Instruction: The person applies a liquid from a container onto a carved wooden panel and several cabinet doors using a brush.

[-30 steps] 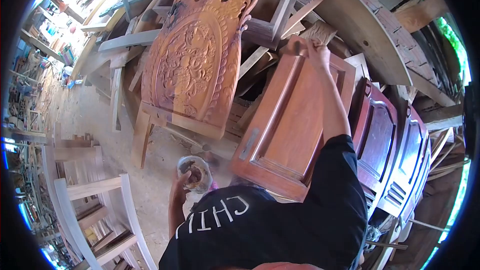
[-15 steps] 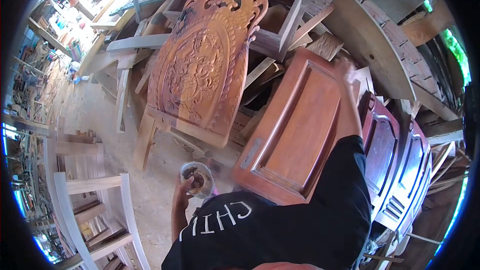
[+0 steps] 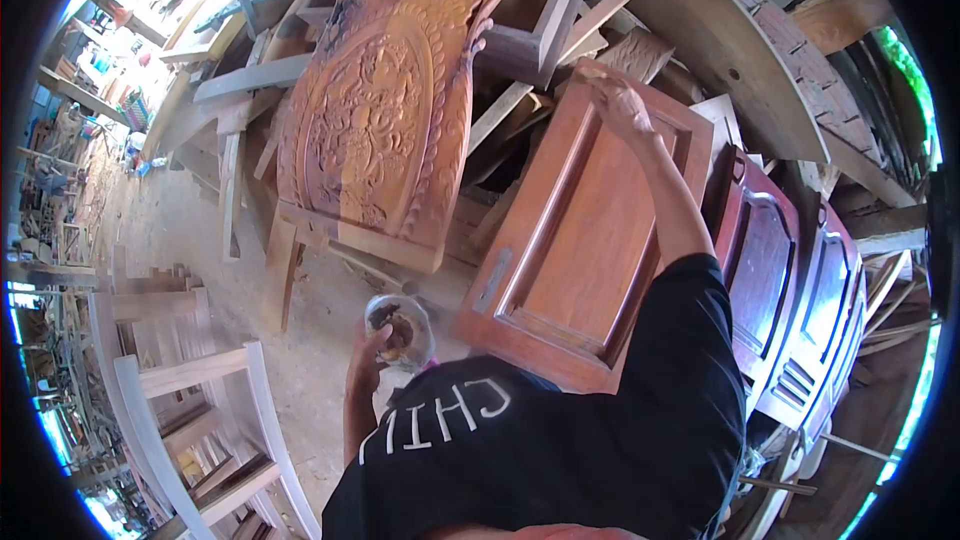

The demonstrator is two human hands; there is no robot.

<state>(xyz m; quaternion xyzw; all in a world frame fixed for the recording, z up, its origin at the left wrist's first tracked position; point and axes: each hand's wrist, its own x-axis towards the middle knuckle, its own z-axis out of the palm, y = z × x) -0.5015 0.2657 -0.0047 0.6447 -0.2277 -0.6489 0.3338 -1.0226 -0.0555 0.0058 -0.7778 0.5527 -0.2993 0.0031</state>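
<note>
My left hand (image 3: pixel 372 345) grips a clear plastic tub (image 3: pixel 420 325) by its rim, with the thumb over the edge. Dark brown stuff coats the inside of the tub. My right hand (image 3: pixel 622 108) is closed at the upper left corner of a reddish-brown wooden panel door (image 3: pixel 575 250). Something small and tan shows at its fingertips, too indistinct to name. The door leans at a slant in front of me, its recessed panel glossy in places, with a slot for a lock (image 3: pixel 494 280) on the left edge.
A carved wooden panel (image 3: pixel 375 130) stands propped at the left of the door. Darker glossy doors (image 3: pixel 760 270) lean at the right. Pale wooden frames (image 3: pixel 190 370) stand at lower left. Loose boards and a brick wall (image 3: pixel 770 50) lie behind.
My right hand has moved left along the door's top, from the upper right corner to the upper left. My left hand still holds the tub. The view has shifted slightly.
</note>
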